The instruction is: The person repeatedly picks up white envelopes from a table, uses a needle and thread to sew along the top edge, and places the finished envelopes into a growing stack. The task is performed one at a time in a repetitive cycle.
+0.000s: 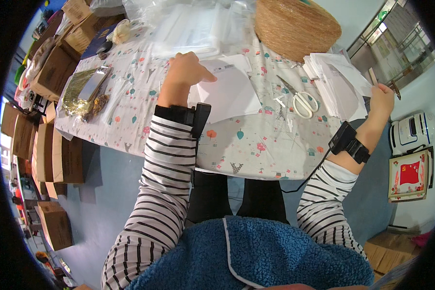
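White paper sheets [229, 96] lie on the patterned tablecloth [275, 154], the left hand [188, 70] at their edge, fingers half-curled, hold unclear. The right hand [383, 100] pinches a slim tan piece [373, 76]. Leftward, a clear packet [82, 92] contains olive-gold material.

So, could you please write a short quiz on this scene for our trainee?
1. Which colour are the handles of the scissors?
A) red
B) white
C) black

2. True or false: the right hand is to the left of the scissors.

3. Fill in the blank: the thumb of the left hand points to the right, over some loose white ____.

Key
1. B, white.
2. False: it is to the right of the scissors, beyond the stack of papers.
3. Paper.
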The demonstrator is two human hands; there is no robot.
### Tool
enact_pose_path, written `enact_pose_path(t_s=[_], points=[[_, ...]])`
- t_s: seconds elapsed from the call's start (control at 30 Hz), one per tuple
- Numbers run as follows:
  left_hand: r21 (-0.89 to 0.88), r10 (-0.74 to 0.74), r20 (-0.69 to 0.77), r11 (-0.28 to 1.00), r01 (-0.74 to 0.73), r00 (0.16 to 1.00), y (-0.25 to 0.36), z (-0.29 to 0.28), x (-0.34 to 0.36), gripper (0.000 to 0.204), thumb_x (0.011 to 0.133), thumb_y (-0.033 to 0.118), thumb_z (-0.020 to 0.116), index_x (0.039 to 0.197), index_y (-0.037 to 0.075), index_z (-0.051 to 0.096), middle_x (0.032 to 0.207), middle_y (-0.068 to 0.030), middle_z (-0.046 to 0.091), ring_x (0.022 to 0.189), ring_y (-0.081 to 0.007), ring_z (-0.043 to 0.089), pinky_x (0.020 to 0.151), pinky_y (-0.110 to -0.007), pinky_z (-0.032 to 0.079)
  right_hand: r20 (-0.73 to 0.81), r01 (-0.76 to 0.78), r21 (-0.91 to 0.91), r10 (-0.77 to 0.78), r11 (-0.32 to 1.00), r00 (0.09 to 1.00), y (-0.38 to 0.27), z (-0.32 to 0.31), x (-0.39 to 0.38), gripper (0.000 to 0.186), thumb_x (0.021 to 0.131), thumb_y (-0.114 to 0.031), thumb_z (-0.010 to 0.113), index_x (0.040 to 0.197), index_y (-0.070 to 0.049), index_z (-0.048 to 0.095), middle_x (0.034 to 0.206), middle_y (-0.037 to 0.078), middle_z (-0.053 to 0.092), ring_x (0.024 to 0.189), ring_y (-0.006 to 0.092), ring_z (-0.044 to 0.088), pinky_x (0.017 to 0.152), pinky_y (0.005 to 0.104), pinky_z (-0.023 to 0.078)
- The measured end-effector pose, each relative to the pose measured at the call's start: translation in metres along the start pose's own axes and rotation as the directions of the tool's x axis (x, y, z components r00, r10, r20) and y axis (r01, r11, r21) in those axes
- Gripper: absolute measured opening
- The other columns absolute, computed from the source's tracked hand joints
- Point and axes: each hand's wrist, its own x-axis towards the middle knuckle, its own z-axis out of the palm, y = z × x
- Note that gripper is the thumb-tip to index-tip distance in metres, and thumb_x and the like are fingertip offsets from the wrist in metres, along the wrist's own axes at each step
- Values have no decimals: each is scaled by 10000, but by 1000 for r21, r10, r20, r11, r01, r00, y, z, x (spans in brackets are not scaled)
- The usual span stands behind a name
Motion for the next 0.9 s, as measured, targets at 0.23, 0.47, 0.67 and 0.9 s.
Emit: enact_pose_path(t_s=[0.23, 0.47, 0.67, 0.9], points=[[7, -48, 102, 999, 47, 994, 6, -5, -1, 718, 495, 363, 904, 1056, -2, 644, 1159, -205, 575, 1041, -376, 595, 856, -424, 523, 57, -10, -166, 19, 986, 998, -12, -5, -8, 379, 745, -122, 689, 1093, 17, 630, 1052, 191, 690, 986, 323, 663, 893, 373, 492], [-87, -66, 86, 993, 73, 994, 8, -8, -5, 746, 515, 311, 910, 1065, -121, 650, 1182, -304, 591, 1233, -395, 496, 938, -415, 515, 94, 70, -347, -39, 935, 995, -22, -11, -14, 322, 768, -121, 602, 1063, 2, 645, 1043, 206, 690, 989, 354, 660, 894, 403, 489], [-71, -19, 95, 997, 25, 995, 5, -7, -4, 872, 519, 356, 903, 1150, -159, 591, 1221, -326, 552, 1070, -444, 604, 886, -431, 533, 141, 128, -346, -83, 930, 987, -12, -10, -10, 326, 774, -91, 551, 1069, 13, 644, 1057, 210, 683, 1001, 366, 651, 909, 404, 482], [-100, -56, 68, 993, 62, 996, 4, -5, -4, 992, 516, 368, 908, 1237, -184, 509, 1236, -360, 532, 1100, -453, 598, 908, -428, 535, 131, 107, -374, -62, 921, 989, -12, -8, -9, 346, 785, -106, 529, 1095, 8, 635, 1079, 214, 680, 1026, 366, 646, 916, 408, 479]])
